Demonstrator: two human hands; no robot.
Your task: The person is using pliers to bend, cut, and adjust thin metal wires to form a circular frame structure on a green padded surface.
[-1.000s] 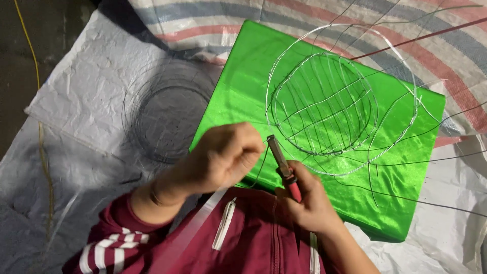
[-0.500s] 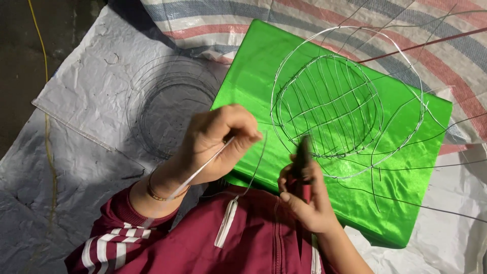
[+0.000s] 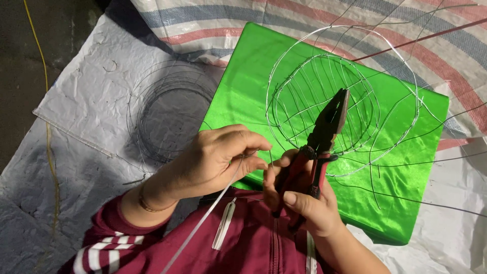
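1. Pliers point(image 3: 328, 129): black metal head, red grips, held upright in my right hand point(image 3: 304, 200), fingers wrapped round the handles; nose points up over the wire frame point(image 3: 324, 101).
2. Left hand point(image 3: 215, 160) pinches a thin pale strip point(image 3: 203, 220) betw. thumb & fingers, just beside the right.
3. Frame = thin silvery wire, round basket shape w/ ribs, lying on glossy green sheet point(image 3: 253, 86).
4. Loose wire ends stick out past sheet's right edge; dark wire coil point(image 3: 170, 109) to the left.
5. Underneath: crinkled white plastic point(image 3: 91, 101), striped tarp point(image 3: 203, 20) on the floor.
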